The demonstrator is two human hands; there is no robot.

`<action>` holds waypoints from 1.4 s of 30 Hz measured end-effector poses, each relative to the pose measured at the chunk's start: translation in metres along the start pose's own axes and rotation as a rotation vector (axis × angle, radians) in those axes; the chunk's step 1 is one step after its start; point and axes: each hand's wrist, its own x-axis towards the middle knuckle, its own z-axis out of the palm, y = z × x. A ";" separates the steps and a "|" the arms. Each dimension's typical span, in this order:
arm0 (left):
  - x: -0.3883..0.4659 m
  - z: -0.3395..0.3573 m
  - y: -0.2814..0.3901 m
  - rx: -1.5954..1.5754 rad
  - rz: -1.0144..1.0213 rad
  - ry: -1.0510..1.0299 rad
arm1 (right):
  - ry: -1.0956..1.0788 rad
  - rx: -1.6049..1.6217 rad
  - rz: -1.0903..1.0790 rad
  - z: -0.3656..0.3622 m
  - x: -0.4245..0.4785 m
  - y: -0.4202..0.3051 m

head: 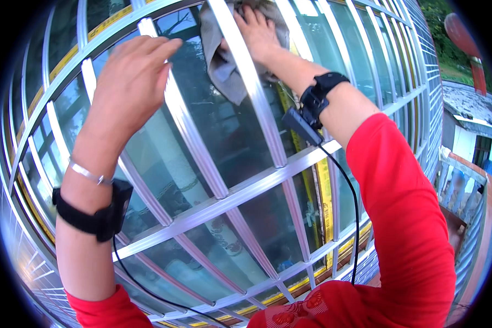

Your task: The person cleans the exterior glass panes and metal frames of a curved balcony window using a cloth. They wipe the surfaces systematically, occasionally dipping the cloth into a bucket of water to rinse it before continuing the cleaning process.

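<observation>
My right hand (258, 35) reaches between the metal window bars and lies spread on a grey cloth (233, 78), which is against the window glass (225, 135) behind the bars. The cloth hangs in loose folds behind one upright bar (250, 74). At the upper left my left hand (137, 69) is raised with its fingers bent round the top of another upright bar (174, 96); part of that grip is hidden by the hand itself. Both wrists wear black straps with small devices and cables.
A horizontal metal rail (229, 194) crosses the bars below my hands. Yellow tape (324, 205) runs along the window frame. At the right are a balcony balustrade (471, 221), a low outbuilding (471, 135) and a red hanging object (461, 35). A blurred person is beyond the balustrade.
</observation>
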 end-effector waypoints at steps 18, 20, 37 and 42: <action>-0.114 -0.045 -0.050 0.017 -0.309 -0.042 | -0.831 0.172 -1.342 -0.043 -0.072 -0.021; -0.126 -0.048 -0.046 -0.003 -0.285 -0.065 | -0.877 0.159 -1.296 -0.057 -0.079 -0.013; -0.122 -0.034 0.025 -0.246 -0.312 -0.001 | -0.463 0.163 -1.216 -0.030 -0.073 -0.028; -0.131 -0.033 0.035 -0.284 -0.285 -0.042 | -0.864 0.183 -1.442 -0.053 -0.116 -0.021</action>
